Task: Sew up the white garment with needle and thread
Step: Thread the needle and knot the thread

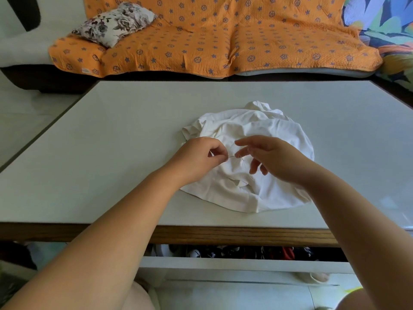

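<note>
soft white cloth garment (257, 139), matt smooth tabletop (111, 130), wood edge (223, 236)

Between your fingers (218, 152) the thin metal needle (231, 156) looked dark grey. Under them the crumpled cloth garment (257, 130) was plain white, the flat tabletop (111, 142) pale grey. Beyond them the quilted sofa cover (223, 41) was orange with blue stars and wheels.

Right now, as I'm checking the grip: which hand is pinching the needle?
The left hand, curled tight around the needle over the white garment; the right hand has its fingers spread loosely.
</note>
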